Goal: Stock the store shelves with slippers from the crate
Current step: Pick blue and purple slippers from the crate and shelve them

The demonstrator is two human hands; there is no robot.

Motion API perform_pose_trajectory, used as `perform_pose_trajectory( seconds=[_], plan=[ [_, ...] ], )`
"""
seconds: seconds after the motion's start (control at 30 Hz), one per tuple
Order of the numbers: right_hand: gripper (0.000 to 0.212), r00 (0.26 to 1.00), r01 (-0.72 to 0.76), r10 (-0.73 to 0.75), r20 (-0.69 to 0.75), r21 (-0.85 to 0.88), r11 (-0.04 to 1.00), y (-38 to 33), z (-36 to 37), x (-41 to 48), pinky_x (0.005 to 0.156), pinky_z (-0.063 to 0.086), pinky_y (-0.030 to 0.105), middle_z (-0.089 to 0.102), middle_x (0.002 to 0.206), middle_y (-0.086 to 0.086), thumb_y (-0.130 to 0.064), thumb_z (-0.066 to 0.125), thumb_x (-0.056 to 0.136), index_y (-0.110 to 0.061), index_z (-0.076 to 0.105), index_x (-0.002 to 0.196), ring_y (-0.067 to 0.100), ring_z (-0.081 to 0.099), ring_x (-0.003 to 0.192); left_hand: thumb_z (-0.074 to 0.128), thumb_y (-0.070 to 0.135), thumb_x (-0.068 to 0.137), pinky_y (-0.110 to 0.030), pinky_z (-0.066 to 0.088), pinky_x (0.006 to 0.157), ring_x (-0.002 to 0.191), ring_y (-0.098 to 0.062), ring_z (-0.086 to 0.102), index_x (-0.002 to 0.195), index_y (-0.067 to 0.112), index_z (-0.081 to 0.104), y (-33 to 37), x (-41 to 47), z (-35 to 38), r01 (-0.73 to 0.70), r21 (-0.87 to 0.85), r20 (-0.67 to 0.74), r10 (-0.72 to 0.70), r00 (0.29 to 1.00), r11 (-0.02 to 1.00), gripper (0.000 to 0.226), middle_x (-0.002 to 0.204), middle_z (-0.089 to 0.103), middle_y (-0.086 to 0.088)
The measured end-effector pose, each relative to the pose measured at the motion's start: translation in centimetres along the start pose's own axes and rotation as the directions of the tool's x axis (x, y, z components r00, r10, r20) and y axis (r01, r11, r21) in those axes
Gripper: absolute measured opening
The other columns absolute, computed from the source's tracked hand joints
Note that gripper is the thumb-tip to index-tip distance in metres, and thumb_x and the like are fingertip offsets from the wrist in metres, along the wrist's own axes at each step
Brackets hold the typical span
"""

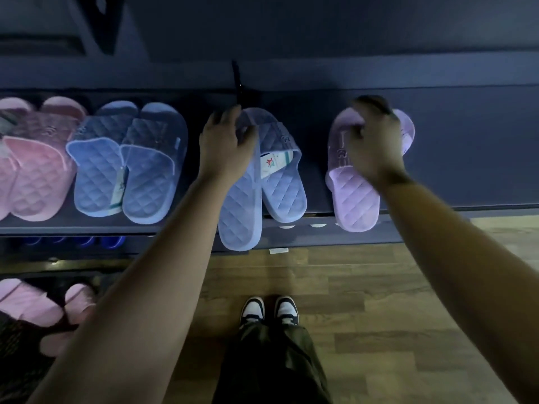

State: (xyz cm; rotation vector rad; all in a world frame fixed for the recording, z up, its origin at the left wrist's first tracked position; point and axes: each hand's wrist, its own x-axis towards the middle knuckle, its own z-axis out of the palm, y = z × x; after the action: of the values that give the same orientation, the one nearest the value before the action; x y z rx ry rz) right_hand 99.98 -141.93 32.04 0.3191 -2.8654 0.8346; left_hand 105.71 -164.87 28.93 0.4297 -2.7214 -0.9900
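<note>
Both my hands reach over a dark shelf (pixel 466 158). My left hand (pixel 226 141) grips the strap of a pale blue quilted slipper (pixel 237 217) whose heel juts past the shelf's front edge. Its mate (pixel 284 193), with a paper tag, lies splayed to the right. My right hand (pixel 374 141) holds a lilac slipper (pixel 354 196) by its strap, heel at the shelf edge. To the left sit another blue pair (pixel 128 176) and a pink pair (pixel 35 176). A dark crate (pixel 17 368) at lower left holds pink slippers (pixel 32 307).
A lower shelf (pixel 73 240) shows dark blue slippers. The wood floor (pixel 379 301) lies below, with my feet in black-and-white sneakers (pixel 269 312). A black divider (pixel 237 83) stands behind the blue pair. Bare shelf stretches right of the lilac slipper.
</note>
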Motion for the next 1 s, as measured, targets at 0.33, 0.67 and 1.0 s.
perform_pose_trajectory(
  seconds=[0.33, 0.67, 1.0],
  plan=[
    [0.046, 0.921, -0.106, 0.033, 0.387, 0.169, 0.98, -2.8, 8.2, -8.6, 0.088, 0.035, 0.021, 0.057, 0.119, 0.013, -0.033, 0.065, 0.071, -0.013, 0.066, 0.112, 0.029, 0.05, 0.113, 0.068, 0.069, 0.064, -0.045, 0.029, 0.108, 0.14, -0.032, 0.024, 0.15, 0.016, 0.015, -1.0, -10.8, 0.2, 0.247, 0.027, -0.048, -0.246, 0.968, 0.969, 0.115, 0.153, 0.023, -0.016],
    [0.063, 0.942, -0.199, 0.207, 0.264, -0.058, 0.978, -3.8, 9.6, -10.6, 0.087, 0.033, 0.036, 0.049, 0.124, 0.018, -0.042, 0.073, 0.067, -0.016, 0.055, 0.122, 0.038, 0.042, 0.109, 0.076, 0.054, 0.057, -0.043, 0.037, 0.095, 0.119, -0.032, 0.039, 0.146, 0.021, 0.027, -3.9, -8.5, -1.2, 0.232, 0.068, -0.208, -0.213, 0.954, 0.97, 0.107, 0.132, 0.038, -0.016],
    [0.066, 0.925, -0.215, 0.211, 0.314, -0.024, 0.976, -6.5, 11.2, -12.3, 0.1, 0.033, 0.04, 0.028, 0.14, 0.019, -0.037, 0.068, 0.078, -0.024, 0.043, 0.137, 0.038, 0.03, 0.125, 0.072, 0.053, 0.072, -0.042, 0.029, 0.11, 0.136, -0.033, 0.028, 0.148, 0.003, 0.019, -6.6, -12.0, -0.5, 0.176, 0.08, -0.121, -0.166, 0.979, 0.981, 0.105, 0.147, 0.029, -0.02]
  ],
)
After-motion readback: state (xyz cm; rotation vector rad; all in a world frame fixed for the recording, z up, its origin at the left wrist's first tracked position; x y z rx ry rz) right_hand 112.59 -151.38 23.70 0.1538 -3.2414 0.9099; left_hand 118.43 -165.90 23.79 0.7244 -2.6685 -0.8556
